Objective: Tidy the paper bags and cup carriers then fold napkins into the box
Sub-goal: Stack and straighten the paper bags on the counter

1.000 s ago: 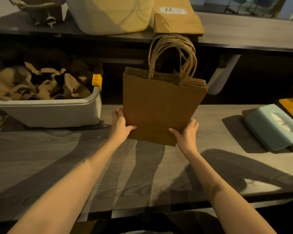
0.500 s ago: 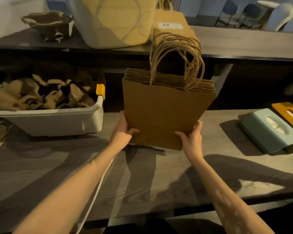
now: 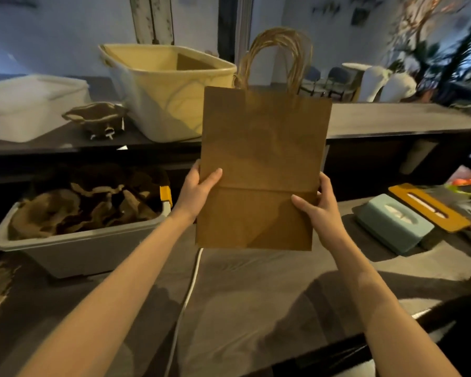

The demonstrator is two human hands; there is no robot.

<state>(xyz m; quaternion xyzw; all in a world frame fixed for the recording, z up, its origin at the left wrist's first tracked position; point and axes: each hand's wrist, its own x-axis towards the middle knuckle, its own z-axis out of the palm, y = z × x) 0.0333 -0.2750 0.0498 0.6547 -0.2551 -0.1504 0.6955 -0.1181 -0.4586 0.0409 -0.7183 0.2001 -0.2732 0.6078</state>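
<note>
A stack of flat brown paper bags (image 3: 264, 148) with twisted paper handles is held upright in the air above the grey counter. My left hand (image 3: 199, 186) grips its left edge, thumb on the front. My right hand (image 3: 317, 206) grips the right edge low down. A grey bin (image 3: 79, 248) at the left holds several brown cup carriers (image 3: 87, 205). One more cup carrier (image 3: 98, 118) lies on the upper shelf. A large cream tub (image 3: 163, 91) stands on that shelf behind the bags.
A teal tissue box (image 3: 394, 227) and an orange lid (image 3: 430, 210) lie on the counter at the right. A white lidded box (image 3: 30, 104) sits on the upper shelf at the left. A white cable (image 3: 188, 292) runs across the counter.
Both hands have lifted the bag stack off the counter and up to the height of the upper shelf. The view has tilted upward, showing the room behind.
</note>
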